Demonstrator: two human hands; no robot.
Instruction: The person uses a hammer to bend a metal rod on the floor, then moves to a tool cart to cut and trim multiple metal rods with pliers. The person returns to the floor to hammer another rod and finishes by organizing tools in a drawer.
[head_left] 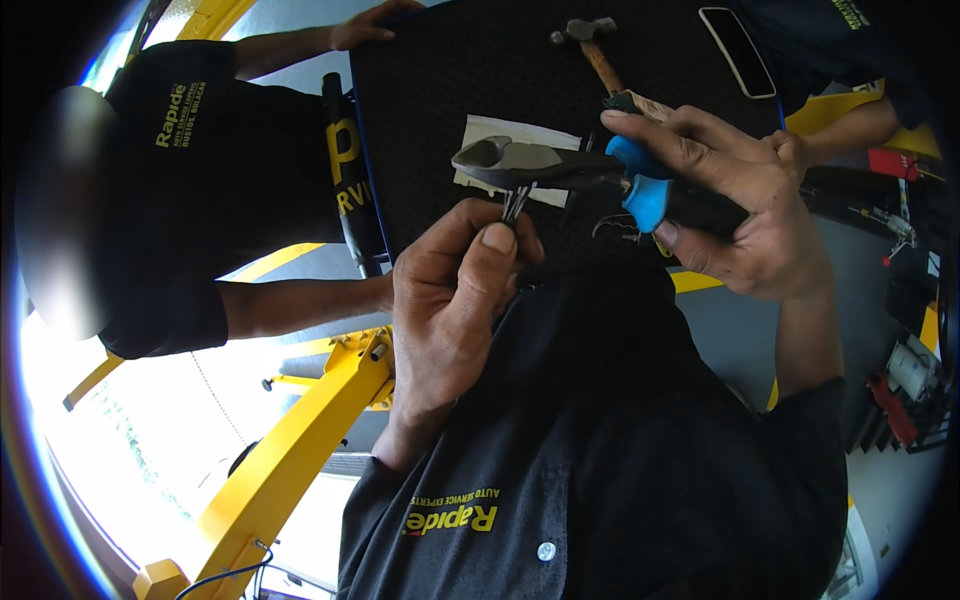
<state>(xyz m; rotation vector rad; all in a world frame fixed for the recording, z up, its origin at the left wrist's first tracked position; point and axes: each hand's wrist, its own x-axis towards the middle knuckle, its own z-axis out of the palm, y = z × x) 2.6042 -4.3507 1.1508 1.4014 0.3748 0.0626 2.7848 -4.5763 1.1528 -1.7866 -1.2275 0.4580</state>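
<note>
Head view: black shirt (620,440) nearest the lens, filling the lower centre, white button low on it. Just above, at 11 o'clock of the shirt, left hand (455,290) closed, thumb and fingers pinching a short bundle of thin wires (515,203) that sticks straight up. Right hand (735,200) at 2 o'clock of the left, wrapped tight round the blue-and-black handles of a pair of cutting pliers (545,165). Pliers lying roughly level, head pointing toward 9 o'clock, dark metal nose directly over the wire tips, touching or all but touching them; exact bite too small to tell. Behind both hands, a black padded surface (430,90) spreading across the upper centre. White paper slip (510,135) flat on it, right behind the pliers' head. Hammer (595,50) at 12 o'clock, wooden handle running down toward the right hand. Dark phone (737,50) at 1 o'clock, lying flat. Another person's hand (370,25) resting on the surface's top-left edge, their dark-shirted torso at 9 o'clock. Yellow metal frame (300,440) down at 7 o'clock.
</note>
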